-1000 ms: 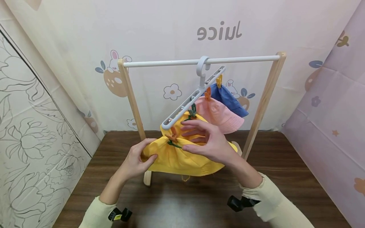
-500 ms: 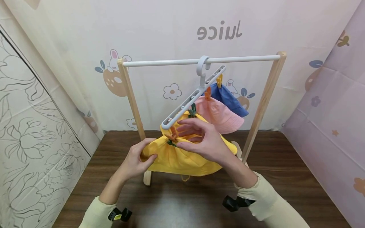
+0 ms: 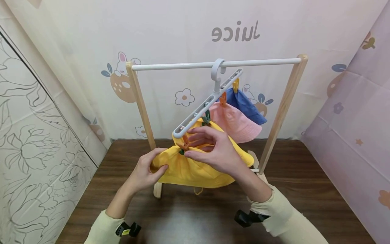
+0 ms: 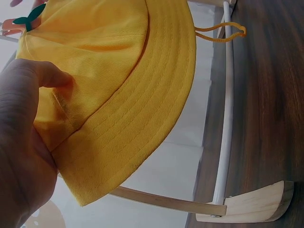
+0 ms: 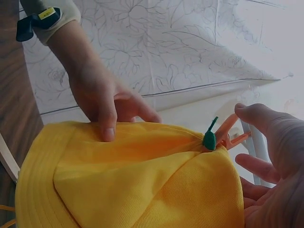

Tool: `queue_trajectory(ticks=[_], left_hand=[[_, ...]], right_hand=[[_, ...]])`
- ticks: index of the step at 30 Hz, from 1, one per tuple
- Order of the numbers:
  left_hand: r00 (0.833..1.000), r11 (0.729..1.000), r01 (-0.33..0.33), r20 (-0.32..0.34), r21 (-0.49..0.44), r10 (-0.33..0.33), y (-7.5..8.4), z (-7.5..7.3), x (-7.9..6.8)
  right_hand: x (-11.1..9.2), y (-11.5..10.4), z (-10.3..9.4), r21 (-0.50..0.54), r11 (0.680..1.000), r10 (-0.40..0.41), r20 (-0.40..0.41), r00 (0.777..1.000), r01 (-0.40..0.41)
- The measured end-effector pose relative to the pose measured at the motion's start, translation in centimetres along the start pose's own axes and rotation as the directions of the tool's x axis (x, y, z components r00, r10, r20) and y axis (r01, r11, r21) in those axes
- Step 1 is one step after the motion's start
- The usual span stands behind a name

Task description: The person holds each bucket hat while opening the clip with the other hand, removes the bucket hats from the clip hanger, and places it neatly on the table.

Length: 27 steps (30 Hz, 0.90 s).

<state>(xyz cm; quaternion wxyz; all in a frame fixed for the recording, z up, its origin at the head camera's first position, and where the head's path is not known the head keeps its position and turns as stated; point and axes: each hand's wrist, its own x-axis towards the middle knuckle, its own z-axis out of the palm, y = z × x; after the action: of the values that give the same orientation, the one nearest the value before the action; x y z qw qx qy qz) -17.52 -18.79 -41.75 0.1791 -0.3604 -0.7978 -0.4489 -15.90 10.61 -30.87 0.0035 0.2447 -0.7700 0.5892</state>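
Observation:
A yellow bucket hat [image 3: 195,174] with a green sprout ornament [image 5: 209,140] hangs from an orange clothespin [image 3: 185,143] at the hanger's near end. My left hand [image 3: 148,171] pinches the left side of this hat, thumb on the outside in the left wrist view. My right hand [image 3: 217,149] is beside the clothespin, fingers bent but apart; its thumb tip is at or very close to a clothespin handle in the right wrist view. Behind hangs another yellow hat [image 3: 243,154] from a green clothespin [image 3: 206,118], partly hidden by my right hand.
The grey hanger [image 3: 210,101] hooks over the white rail [image 3: 259,63] of a wooden stand [image 3: 283,113]. Farther along it hang a pink hat [image 3: 236,123] and a blue hat [image 3: 245,105] on clothespins. The stand is on a dark wooden table [image 3: 317,196], with curtains behind.
My right hand has moved a little left, closer to the orange clothespin, and now covers more of the green sprout. My left hand keeps its pinch on the yellow hat.

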Motion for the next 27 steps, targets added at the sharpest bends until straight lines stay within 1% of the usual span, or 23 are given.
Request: queue_trajectory(ticks=[9, 16, 22, 27], left_hand=[[1.000, 1.000, 0.022, 0.013, -0.013, -0.022, 0.0, 0.0, -0.1], [1.000, 1.000, 0.017, 0.011, -0.003, -0.017, 0.1, -0.1, -0.2], [1.000, 1.000, 0.013, 0.011, -0.005, -0.013, 0.1, -0.1, -0.3], [1.000, 1.000, 0.012, 0.008, 0.001, -0.013, 0.1, -0.1, -0.4]], right_hand=[[0.1, -0.4, 0.8, -0.041, 0.999, -0.015, -0.022, 1.000, 0.014], [0.2, -0.1, 1.2, -0.048, 0.999, -0.012, -0.044, 0.999, 0.010], [0.2, 0.2, 1.6, -0.055, 0.998, -0.034, -0.064, 0.997, 0.031], [0.2, 0.5, 2.0, -0.062, 0.996, -0.072, -0.088, 0.994, 0.067]])
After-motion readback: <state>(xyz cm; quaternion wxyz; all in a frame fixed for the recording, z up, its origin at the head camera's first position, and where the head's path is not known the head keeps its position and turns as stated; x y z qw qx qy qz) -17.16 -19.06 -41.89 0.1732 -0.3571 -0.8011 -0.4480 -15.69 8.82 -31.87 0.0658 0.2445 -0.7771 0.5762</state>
